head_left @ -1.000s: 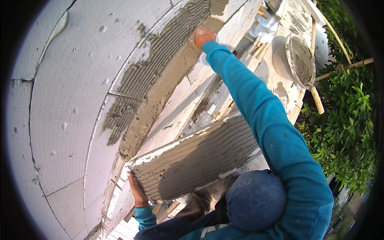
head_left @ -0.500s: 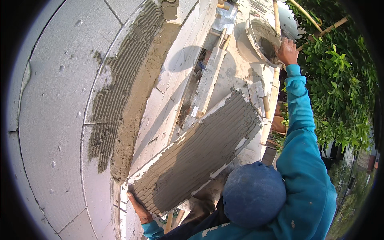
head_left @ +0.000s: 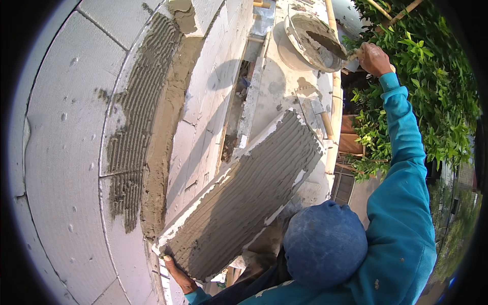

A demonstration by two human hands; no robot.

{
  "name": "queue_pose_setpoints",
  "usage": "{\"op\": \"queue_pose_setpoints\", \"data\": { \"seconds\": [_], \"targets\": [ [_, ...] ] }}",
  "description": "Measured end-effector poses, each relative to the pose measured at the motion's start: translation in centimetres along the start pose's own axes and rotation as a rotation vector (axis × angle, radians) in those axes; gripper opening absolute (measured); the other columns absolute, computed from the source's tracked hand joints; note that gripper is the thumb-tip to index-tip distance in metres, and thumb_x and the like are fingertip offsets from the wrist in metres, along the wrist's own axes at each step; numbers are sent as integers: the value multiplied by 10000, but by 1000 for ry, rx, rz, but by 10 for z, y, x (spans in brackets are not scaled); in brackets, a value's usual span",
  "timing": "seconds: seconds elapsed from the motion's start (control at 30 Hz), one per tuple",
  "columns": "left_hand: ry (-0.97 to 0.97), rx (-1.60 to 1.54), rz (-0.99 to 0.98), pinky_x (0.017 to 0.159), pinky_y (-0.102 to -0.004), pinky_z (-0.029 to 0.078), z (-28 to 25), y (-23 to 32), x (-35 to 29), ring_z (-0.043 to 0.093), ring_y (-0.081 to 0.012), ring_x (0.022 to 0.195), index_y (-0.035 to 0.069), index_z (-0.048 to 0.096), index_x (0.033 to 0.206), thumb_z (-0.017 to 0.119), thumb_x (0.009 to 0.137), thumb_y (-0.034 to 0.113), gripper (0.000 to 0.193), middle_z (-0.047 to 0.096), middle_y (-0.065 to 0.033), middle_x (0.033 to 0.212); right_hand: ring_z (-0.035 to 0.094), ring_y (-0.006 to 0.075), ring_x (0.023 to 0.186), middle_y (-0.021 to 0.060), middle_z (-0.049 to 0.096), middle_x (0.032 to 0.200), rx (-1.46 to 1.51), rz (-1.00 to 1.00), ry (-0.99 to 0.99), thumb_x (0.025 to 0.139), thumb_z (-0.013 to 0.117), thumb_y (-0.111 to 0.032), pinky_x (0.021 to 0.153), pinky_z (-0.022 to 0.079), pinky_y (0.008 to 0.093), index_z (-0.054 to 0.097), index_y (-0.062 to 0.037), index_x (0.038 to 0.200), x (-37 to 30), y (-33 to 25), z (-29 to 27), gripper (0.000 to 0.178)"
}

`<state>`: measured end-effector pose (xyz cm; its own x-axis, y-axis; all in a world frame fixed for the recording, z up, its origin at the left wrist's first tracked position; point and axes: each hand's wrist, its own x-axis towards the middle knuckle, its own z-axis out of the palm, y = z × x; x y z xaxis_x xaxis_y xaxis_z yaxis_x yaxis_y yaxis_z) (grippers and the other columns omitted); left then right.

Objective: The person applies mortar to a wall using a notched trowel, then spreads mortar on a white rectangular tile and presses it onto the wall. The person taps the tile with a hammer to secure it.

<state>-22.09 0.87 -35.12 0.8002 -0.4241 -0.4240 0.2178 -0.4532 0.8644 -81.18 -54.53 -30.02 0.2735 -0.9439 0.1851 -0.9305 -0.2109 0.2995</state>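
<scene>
A long white lightweight block (head_left: 239, 203), its upper face coated in ridged grey mortar, lies slantwise in front of me. My left hand (head_left: 178, 275) grips its lower left end, thumb on the edge and fingers out of sight. At the upper right, my right hand (head_left: 375, 59) is closed round the handle of a trowel (head_left: 352, 57) at the rim of a mortar bucket (head_left: 300, 56). The trowel's dark blade seems to lie over the mortar inside, though its outline is hard to make out. To the left, ridged mortar (head_left: 145, 91) covers part of the white block wall (head_left: 61, 147).
Smooth mortar (head_left: 155, 188) runs along a ledge beside the wall. A flat metal tool with a toothed edge and wooden handle (head_left: 327, 125) rests beyond the block. Bamboo poles (head_left: 333, 96) edge the platform, with leafy branches (head_left: 422, 76) outside. A blue cap (head_left: 325, 251) fills the lower middle.
My right hand has drawn back to the right from the bucket's rim, exposing the trowel handle. The view has shifted slightly. My left hand stays on the block's end.
</scene>
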Motion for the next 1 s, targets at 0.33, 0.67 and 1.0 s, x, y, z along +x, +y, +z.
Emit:
{"op": "queue_pose_setpoints", "data": {
  "seconds": [0.33, 0.67, 1.0],
  "targets": [
    [-137, 23, 110, 1128, -414, 292, -14, -5, -8, 411, -286, 1337, -22, 366, 1449, 474, 958, 553, 764, 433, -161, 1455, 633, 356, 993, 137, 663, 966, -212, 61, -196, 853, 614, -182, 850, 512, 502, 611, -85, 1125, 58, 17, -24, 288],
    [-36, 52, 130, 1120, -436, 304, -18, -16, -7, 448, -295, 1276, -26, 368, 1418, 564, 875, 605, 855, 482, -183, 1349, 649, 311, 882, 126, 645, 895, -223, -163, 134, 881, 546, -187, 732, 496, 473, 637, -90, 984, 16, -77, 21, 167],
    [-63, 67, 105, 1119, -434, 287, -11, -8, -12, 438, -304, 1284, -30, 382, 1403, 534, 906, 569, 793, 476, -185, 1361, 646, 222, 680, 96, 686, 766, 558, 242, -341, 769, 656, -374, 625, 500, 365, 705, -42, 902, -7, -9, 26, 361]
  ]
}}
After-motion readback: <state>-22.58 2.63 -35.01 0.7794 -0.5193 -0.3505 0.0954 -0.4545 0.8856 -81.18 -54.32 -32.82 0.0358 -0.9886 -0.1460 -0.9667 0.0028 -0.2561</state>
